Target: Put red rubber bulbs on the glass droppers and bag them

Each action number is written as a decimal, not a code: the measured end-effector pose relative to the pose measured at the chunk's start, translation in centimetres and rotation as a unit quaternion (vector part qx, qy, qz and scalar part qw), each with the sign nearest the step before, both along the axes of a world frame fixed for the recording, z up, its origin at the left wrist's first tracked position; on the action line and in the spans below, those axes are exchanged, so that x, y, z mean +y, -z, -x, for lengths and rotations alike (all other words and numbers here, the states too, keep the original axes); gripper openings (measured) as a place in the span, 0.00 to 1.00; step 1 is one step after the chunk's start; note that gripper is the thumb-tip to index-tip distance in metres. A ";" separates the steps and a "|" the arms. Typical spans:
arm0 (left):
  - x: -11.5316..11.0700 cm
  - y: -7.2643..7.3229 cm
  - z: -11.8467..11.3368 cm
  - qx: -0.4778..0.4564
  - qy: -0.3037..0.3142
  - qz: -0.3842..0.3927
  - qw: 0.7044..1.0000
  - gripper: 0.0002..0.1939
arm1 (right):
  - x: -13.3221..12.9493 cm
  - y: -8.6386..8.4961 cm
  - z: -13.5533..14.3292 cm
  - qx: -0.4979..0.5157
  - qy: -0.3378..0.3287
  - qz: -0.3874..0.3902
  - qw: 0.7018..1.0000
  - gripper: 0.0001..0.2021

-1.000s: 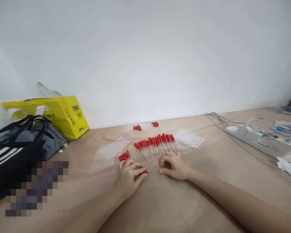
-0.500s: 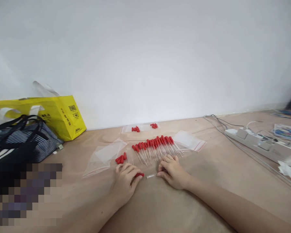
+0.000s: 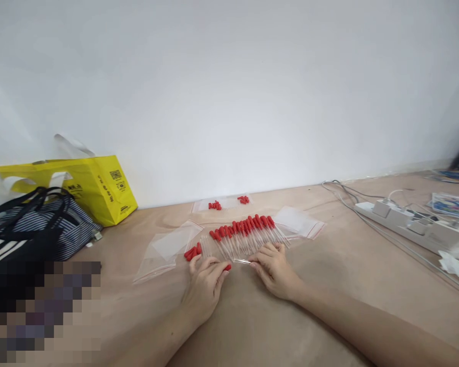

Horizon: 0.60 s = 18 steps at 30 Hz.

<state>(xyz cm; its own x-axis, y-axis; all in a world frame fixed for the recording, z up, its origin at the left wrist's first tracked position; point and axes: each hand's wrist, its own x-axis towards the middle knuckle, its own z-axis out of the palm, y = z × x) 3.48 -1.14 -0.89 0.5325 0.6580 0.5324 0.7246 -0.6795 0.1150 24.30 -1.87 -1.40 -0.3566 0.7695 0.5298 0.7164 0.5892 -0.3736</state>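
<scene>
My left hand (image 3: 206, 285) is closed, a red rubber dropper bulb (image 3: 227, 267) pinched between thumb and fingers. My right hand (image 3: 272, 270) pinches a clear dropper tube (image 3: 242, 261), its near end pointing left at the bulb; a small gap seems to lie between them. Just beyond the hands is a row of droppers with red bulbs (image 3: 248, 225) at the far ends and clear tubes toward me. Several loose red bulbs (image 3: 193, 251) and a few bare clear tubes (image 3: 205, 245) lie by my left fingertips.
Clear zip bags lie left (image 3: 164, 250) and right (image 3: 299, 222) of the row. Another bag (image 3: 229, 202) with red bulbs rests near the wall. A yellow bag (image 3: 110, 193) and a striped bag (image 3: 80, 224) stand left; a power strip (image 3: 416, 227) with cables is right.
Both hands have shifted slightly: the left moved right and away from me with its bulb. The tube in my right hand now lies higher, closer to the row of droppers.
</scene>
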 end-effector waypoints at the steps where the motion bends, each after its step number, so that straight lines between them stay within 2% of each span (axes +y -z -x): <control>1: 0.0 0.0 0.0 -0.001 0.000 0.000 1.000 0.10 | -0.1 0.0 0.2 0.000 0.003 -0.001 1.000 0.08; 7: -0.2 -0.2 -0.2 -0.005 0.004 0.001 1.000 0.10 | -0.5 0.0 0.7 -0.019 -0.001 -0.014 1.000 0.08; 18: -0.8 -0.7 -0.3 -0.042 0.012 -0.002 0.999 0.09 | -0.5 0.3 0.7 -0.043 -0.056 -0.057 0.996 0.09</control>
<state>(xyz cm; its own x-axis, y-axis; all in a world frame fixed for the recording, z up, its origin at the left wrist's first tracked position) 3.76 -1.92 -0.23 0.5009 0.6439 0.5784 0.6960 -0.6969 0.1729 23.60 -2.36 -1.67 -0.4847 0.6595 0.5746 0.6708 0.7018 -0.2397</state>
